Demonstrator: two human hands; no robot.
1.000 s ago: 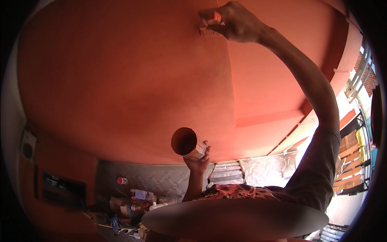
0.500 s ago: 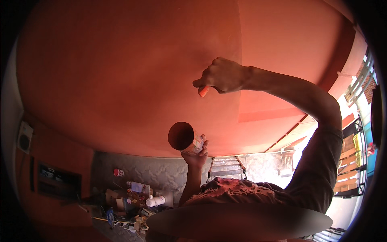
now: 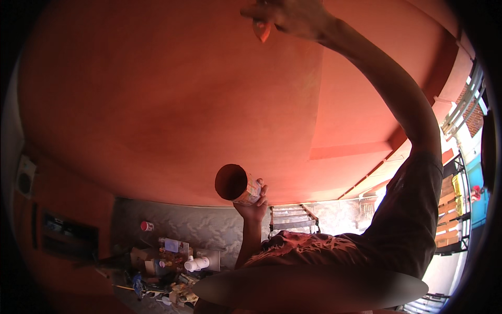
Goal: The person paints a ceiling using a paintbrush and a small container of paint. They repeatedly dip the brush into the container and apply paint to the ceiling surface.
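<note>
My left hand [image 3: 254,206] is wrapped round a paint can [image 3: 246,192], held tilted with its dark open mouth toward me. Up at the top edge, my right hand [image 3: 298,20] is closed on what looks like a paintbrush; its orange-red, tapered end [image 3: 261,31] sticks out below the fingers. Motion blurs this hand, and the view cuts part of it off. Behind both hands stretches a large orange-red wall [image 3: 172,104], with a darker, uneven tone on its left and a lighter part on its right.
A ladder [image 3: 293,217] stands below, beyond my body. Cardboard boxes, a white container [image 3: 196,263] and clutter lie on the floor at lower left, near a small red-and-white tub [image 3: 147,226]. At right are a metal railing and wooden slats [image 3: 447,212].
My right hand has moved up the wall, from mid-height to the top edge, with the brush in it. My left hand and the can have stayed nearly in place.
</note>
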